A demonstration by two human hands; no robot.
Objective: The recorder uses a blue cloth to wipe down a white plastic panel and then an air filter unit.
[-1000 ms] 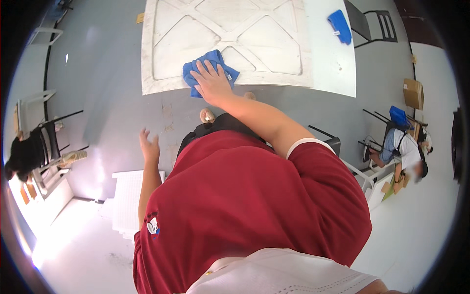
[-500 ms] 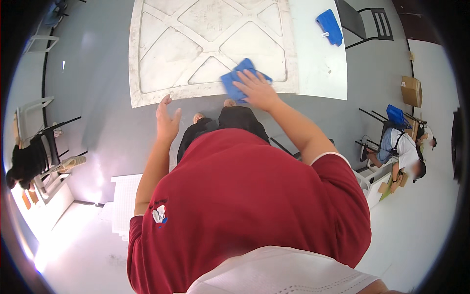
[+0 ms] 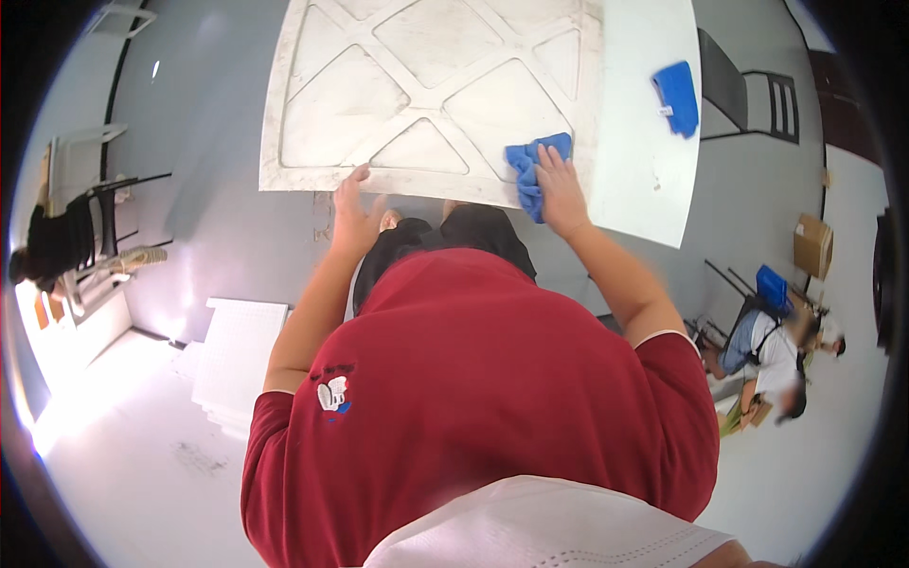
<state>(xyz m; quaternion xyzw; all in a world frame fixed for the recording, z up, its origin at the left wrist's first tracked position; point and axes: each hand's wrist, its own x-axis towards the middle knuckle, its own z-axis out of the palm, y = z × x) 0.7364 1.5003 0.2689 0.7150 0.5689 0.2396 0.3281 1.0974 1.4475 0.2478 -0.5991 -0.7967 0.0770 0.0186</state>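
Note:
A dirty white panel [image 3: 426, 98] with raised diagonal ribs lies in front of me on a white tabletop [image 3: 648, 180]. At its near right corner, my right hand [image 3: 561, 195] presses a crumpled blue cloth [image 3: 524, 163] against the frame, and part of the cloth droops over the near edge. My left hand [image 3: 354, 216] is at the panel's near edge further left, thumb apart from the fingers, holding nothing. Its fingertips reach the edge; whether they bear on it I cannot tell.
A second folded blue cloth [image 3: 676, 99] lies on the tabletop at the right. Beyond it stands a dark chair [image 3: 748, 95]. White sheets [image 3: 239, 360] are stacked at the lower left. People sit to the far left and right, and a cardboard box [image 3: 812, 246] is by the right wall.
My right hand has slid the blue cloth rightward along the near frame to the corner, bunching it. My left hand has come up to the panel's edge. The whole view has shifted slightly.

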